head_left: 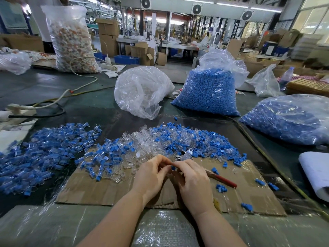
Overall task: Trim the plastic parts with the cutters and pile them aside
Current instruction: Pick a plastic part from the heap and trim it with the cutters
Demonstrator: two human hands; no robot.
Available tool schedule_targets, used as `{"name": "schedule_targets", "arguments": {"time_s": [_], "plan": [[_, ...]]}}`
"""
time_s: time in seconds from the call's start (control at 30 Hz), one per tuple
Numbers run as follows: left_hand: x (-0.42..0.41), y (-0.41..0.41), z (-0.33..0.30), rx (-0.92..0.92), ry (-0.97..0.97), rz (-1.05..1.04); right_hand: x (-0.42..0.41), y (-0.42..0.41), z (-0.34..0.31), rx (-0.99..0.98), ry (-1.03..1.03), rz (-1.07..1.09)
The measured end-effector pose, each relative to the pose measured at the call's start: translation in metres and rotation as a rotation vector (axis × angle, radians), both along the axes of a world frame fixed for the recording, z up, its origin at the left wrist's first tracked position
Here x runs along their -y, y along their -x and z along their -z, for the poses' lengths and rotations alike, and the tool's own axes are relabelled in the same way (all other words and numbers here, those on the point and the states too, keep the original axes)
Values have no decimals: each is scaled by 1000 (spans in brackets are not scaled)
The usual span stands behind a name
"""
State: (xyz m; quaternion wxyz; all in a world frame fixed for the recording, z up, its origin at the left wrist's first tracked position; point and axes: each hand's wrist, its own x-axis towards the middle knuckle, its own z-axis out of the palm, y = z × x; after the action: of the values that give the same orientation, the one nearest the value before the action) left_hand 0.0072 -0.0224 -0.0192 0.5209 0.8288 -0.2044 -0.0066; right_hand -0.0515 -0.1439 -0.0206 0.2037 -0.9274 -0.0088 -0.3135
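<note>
the fingertips of both hands are meeting over the brown corrugated cardboard sheet [249, 198]: the left hand [151, 175] is pinching a small blue plastic part [173, 168] with curled fingers, and the right hand [193, 180] is curling round the red-handled cutters [222, 179], whose handle is sticking out to the right while the blades are lying hidden under the fingers. to trim cleanly, the part is probably best held steady near its end, with the blades brought flush to the excess bit and skin kept out of the bite. just beyond the hands the mixed heap of clear and blue plastic parts [160, 141] is spreading across the cardboard, and a flatter pile of blue-and-clear pieces [41, 154] is lying to the left, seemingly the set-aside ones. farther out, a tall clear bag of blue pieces [210, 93] is standing upright, a second such bag [288, 120] is slumping at right, a crumpled clear plastic bag [142, 90] is looking almost empty, and a tall sack of white and orange scraps [71, 40] is standing far left
</note>
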Motion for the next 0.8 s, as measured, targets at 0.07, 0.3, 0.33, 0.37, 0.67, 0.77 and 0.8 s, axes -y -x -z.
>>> {"name": "schedule_targets", "arguments": {"time_s": [0.07, 0.3, 0.33, 0.37, 0.67, 0.77, 0.8], "plan": [[0, 0, -1, 4, -6, 4, 0, 0, -1, 7, -5, -4], [-1, 0, -4, -4, 2, 7, 0, -1, 0, 14, -9, -6], [-1, 0, -4, -4, 5, 7, 0, -1, 0, 14, -7, -5], [-1, 1, -4, -4, 7, 8, 0, -1, 0, 13, -3, -5], [-1, 1, -6, -16, 31, 11, 0, 0, -2, -9, -22, -16], [-2, 1, -6, -21, 46, 7, 0, 1, -4, 6, 11, 43], [-2, 1, -6, -28, 60, 7, -1, 2, -5, 11, 31, 76]]}}
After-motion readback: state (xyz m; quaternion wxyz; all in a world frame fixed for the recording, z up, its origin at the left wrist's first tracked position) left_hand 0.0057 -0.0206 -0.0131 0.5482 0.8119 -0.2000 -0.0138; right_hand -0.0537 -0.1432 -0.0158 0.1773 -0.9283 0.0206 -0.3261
